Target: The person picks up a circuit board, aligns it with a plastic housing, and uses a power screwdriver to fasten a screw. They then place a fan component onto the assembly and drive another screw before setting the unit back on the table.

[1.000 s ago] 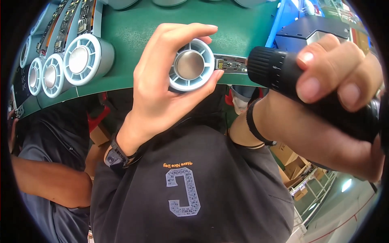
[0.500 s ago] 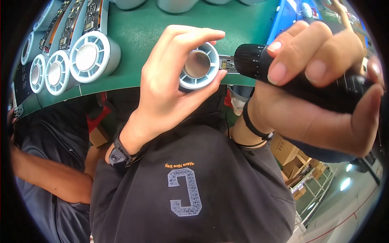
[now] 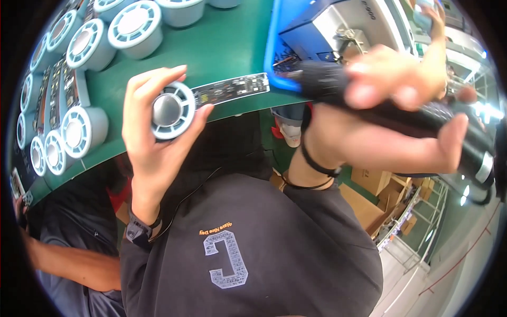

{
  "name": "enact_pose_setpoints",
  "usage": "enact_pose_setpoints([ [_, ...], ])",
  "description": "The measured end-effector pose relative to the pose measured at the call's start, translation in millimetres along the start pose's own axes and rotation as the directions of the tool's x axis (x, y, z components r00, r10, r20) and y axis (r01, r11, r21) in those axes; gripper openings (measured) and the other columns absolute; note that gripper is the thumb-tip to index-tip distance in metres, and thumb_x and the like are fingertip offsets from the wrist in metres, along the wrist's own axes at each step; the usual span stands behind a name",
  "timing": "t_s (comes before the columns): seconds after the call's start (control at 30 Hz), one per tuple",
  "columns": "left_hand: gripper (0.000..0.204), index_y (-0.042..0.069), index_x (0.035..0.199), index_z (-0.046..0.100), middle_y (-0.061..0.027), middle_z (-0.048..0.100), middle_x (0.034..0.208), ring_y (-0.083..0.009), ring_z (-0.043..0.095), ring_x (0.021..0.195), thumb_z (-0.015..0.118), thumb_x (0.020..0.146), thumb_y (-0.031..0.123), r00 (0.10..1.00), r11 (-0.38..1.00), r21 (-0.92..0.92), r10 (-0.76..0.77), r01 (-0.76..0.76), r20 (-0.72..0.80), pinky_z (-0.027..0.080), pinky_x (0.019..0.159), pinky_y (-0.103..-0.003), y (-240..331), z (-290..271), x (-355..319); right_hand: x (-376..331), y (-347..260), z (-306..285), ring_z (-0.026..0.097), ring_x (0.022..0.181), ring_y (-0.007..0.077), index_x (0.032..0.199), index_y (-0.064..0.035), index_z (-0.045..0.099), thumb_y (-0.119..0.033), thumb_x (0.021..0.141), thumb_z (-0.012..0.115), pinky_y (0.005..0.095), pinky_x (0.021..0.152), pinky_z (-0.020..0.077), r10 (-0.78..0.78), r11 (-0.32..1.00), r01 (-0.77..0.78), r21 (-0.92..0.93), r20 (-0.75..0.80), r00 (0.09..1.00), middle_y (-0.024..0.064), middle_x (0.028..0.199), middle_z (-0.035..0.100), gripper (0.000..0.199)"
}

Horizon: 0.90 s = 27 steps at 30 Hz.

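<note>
A round white housing with a slotted rim and a grey metal disc at its centre is held in the left hand, raised above the near edge of the green surface. The fingers are curled over its top and the thumb is pressed against its right side, so that the hand is closed around it with the disc face turned toward the camera. A dark watch is worn on that wrist.

To the right of the housing, a black powered screwdriver is gripped in the right hand, which is wrapped tightly around the barrel; the tool and hand are blurred. Black bands are seen on the right wrist.

Between the two hands, a narrow black circuit strip lies on the surface, just beside the housing. Behind it a blue tray is set, with a grey metal machine in it. Further white housings of the same kind are ranged along the left and far parts of the surface. Below, a dark shirt with a pale emblem is seen, and cardboard boxes stand on the floor to the right.
</note>
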State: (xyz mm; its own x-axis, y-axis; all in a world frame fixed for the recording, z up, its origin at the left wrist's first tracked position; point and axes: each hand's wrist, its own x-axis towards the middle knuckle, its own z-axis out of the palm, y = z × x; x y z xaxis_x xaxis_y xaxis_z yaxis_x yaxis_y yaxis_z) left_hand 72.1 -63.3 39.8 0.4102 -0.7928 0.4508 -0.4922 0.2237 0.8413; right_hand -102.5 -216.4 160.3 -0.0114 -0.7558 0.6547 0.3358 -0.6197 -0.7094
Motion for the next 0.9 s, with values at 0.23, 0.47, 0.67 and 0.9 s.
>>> enact_pose_setpoints([
  [0.23, 0.063, -0.001, 0.132, 0.064, -0.0148, 0.064, 0.124, -0.0237, 0.067, 0.111, 0.092, 0.075, -0.007, 1.0, 1.0, 0.03, 0.0, 0.0, -0.001, 0.055, 0.094, -0.033, -1, 7, -2, 58, 10, -62, 0.048, 0.044, 0.0238, 0.069, -0.0119, 0.048, -0.046, 0.093, 0.048, 0.0387, 0.058, 0.0529, -0.099, 0.945, 0.112, -0.307, 0.057, 0.993, 0.0086, 0.055, 0.048, 0.041],
  [0.47, 0.065, -0.001, 0.134, 0.062, -0.0143, 0.063, 0.126, -0.023, 0.066, 0.113, 0.092, 0.076, -0.006, 1.0, 0.998, 0.067, -0.004, 0.004, -0.008, 0.054, 0.096, -0.033, 0, 6, -3, 53, 6, -65, 0.048, 0.045, 0.0214, 0.075, -0.0097, 0.049, -0.044, 0.093, 0.051, 0.0377, 0.057, 0.0493, -0.103, 0.978, 0.114, -0.175, 0.069, 0.992, 0.0063, 0.063, 0.048, 0.039],
  [0.67, 0.065, -0.001, 0.132, 0.065, -0.015, 0.066, 0.122, -0.0256, 0.067, 0.11, 0.094, 0.074, -0.004, 0.999, 0.998, 0.045, 0.046, -0.046, -0.002, 0.056, 0.092, -0.034, -2, 5, 3, 15, 7, -25, 0.049, 0.046, 0.019, 0.081, -0.0074, 0.05, -0.042, 0.094, 0.053, 0.0367, 0.055, 0.0456, -0.025, 0.999, 0.018, 0.048, 0.13, 0.991, 0.004, 0.07, 0.049, 0.037],
  [0.9, 0.069, -0.002, 0.135, 0.063, -0.0154, 0.064, 0.126, -0.0236, 0.067, 0.113, 0.096, 0.074, -0.001, 0.994, 0.995, 0.004, 0.098, -0.099, 0.046, 0.056, 0.094, -0.033, -13, -1, 0, -35, 12, 24, 0.049, 0.047, 0.0186, 0.09, -0.0073, 0.051, -0.042, 0.096, 0.053, 0.0366, 0.054, 0.0452, 0.073, 0.98, -0.114, 0.165, 0.239, 0.968, 0.004, 0.073, 0.049, 0.035],
])
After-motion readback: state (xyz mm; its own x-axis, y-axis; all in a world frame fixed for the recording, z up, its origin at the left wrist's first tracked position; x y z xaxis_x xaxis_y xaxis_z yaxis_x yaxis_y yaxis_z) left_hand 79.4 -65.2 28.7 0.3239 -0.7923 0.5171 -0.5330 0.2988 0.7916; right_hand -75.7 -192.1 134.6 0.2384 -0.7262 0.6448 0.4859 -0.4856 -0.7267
